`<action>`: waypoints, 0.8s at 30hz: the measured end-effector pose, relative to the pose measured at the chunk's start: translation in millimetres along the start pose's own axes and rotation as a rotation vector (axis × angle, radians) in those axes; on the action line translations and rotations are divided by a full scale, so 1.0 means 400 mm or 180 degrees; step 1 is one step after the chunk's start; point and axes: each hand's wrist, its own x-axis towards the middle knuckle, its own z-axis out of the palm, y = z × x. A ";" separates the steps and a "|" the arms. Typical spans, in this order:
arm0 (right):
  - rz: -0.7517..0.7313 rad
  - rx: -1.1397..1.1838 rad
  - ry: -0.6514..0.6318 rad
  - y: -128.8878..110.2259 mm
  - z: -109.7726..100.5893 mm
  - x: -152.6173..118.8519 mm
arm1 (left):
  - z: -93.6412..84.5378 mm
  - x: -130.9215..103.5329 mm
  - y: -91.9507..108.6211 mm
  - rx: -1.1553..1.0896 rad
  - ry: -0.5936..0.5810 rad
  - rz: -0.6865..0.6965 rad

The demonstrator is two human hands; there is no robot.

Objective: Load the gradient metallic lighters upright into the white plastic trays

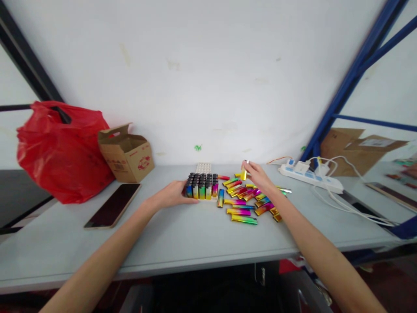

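Observation:
Upright lighters (202, 191) with black tops and shiny rainbow bodies stand packed in rows in a white tray (208, 202). My left hand (172, 194) grips the left side of this block, its thumb along the front and its other fingers hidden behind. Above the back of a loose pile of lighters, my right hand (256, 174) pinches a gold lighter (243, 174) by its upper end. Several metallic lighters (239, 212) lie in the pile, most on their sides. A single blue and yellow lighter (220, 198) lies just right of the tray.
Behind the block sits a white holed tray (203, 167). A phone (113, 206), an open cardboard box (127, 154) and a red plastic bag (65, 152) are at the left. A power strip (311, 178) with white cables lies at the right, near a blue metal frame (353, 82).

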 end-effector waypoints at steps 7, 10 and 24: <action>0.0457 0.0737 -0.0799 -0.027 0.084 -0.048 | 0.001 0.000 -0.002 -0.0185 0.0098 -0.0039; 0.0459 0.0365 -0.0689 -0.033 0.102 -0.057 | 0.001 -0.001 -0.002 -0.0253 0.0124 -0.0003; -0.0541 -0.1355 -0.0055 -0.043 0.148 -0.089 | 0.006 0.004 -0.015 -0.0142 0.0098 0.0041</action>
